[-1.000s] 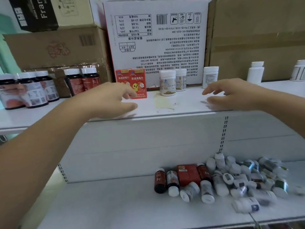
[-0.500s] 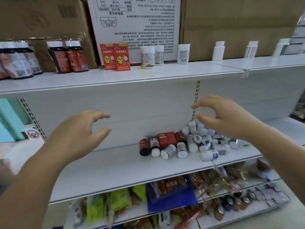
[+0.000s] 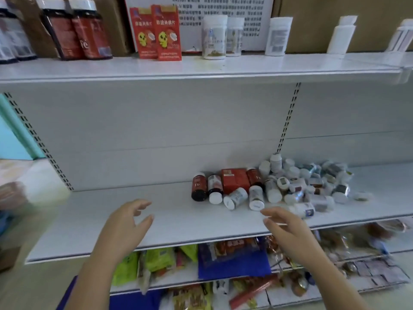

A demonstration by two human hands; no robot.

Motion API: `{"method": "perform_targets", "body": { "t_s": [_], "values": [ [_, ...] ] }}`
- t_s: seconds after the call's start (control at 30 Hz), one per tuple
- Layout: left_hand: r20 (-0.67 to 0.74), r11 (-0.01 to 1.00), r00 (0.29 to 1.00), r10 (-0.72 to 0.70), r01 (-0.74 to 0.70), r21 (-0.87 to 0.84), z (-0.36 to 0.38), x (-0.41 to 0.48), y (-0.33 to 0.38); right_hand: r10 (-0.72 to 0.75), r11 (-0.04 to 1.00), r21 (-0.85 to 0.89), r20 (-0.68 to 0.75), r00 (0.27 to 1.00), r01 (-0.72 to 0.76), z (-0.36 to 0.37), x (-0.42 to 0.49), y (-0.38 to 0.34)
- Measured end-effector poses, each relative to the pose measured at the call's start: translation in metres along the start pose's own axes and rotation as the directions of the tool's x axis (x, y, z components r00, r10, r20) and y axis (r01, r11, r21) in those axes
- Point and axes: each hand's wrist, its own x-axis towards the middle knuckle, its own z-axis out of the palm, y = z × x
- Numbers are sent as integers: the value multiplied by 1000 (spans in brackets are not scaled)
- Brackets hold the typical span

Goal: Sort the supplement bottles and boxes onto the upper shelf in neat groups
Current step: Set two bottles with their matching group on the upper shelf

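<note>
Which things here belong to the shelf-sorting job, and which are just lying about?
Job: jumbled bottles, red box among them, upper shelf, and the dark bottles, two red boxes and white bottles already standing on it.
Lying about: snack packets below, cardboard cartons at the back.

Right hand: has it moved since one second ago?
Yes. The right hand has come down from the upper shelf to the middle shelf, beside the heap of bottles.
</note>
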Motion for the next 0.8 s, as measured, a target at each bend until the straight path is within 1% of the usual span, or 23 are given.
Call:
{"method": "perform_targets", "body": {
  "t_s": [0.07,0.2,0.27,0.33,0.4,0.43,0.47,0.53,0.57,0.63,0.7,0.77,0.8],
  "values": [
    [-10,995,998,-54,53,-89,29,21,-8,35,999,20,26,999,-35,22,22,18],
    [29,973,991,-128,131,-191,90,67,-13,62,998,14,70,996,-63,64,77,43],
    [70,960,986,-151,163,-227,118,89,-12,60,998,-14,71,996,-59,81,107,51],
    [104,956,981,-163,183,-228,144,112,-12,47,995,-89,75,996,-40,97,138,55],
    [125,957,976,-181,204,-207,167,136,-10,-3,976,-217,54,999,15,111,169,58],
    [137,952,969,-205,230,-201,178,148,-9,-40,939,-341,47,998,54,118,185,58],
    [152,943,960,-235,263,-202,187,159,-7,-72,879,-470,48,996,86,124,199,57],
    [180,922,939,-293,327,-208,204,179,1,-42,768,-633,94,995,92,138,221,54],
    [188,911,928,-321,357,-209,210,186,5,-3,740,-667,122,993,84,144,227,51],
    [196,887,908,-371,409,-216,222,197,7,46,727,-684,142,989,65,156,234,52],
    [215,852,884,-416,461,-246,227,200,3,69,731,-682,121,990,32,159,238,56],
    [216,798,860,-463,510,-321,228,201,-13,93,778,-627,80,992,-22,150,235,53],
    [211,777,854,-476,521,-353,221,197,-15,107,836,-546,58,993,-59,142,234,48]
  ]
}}
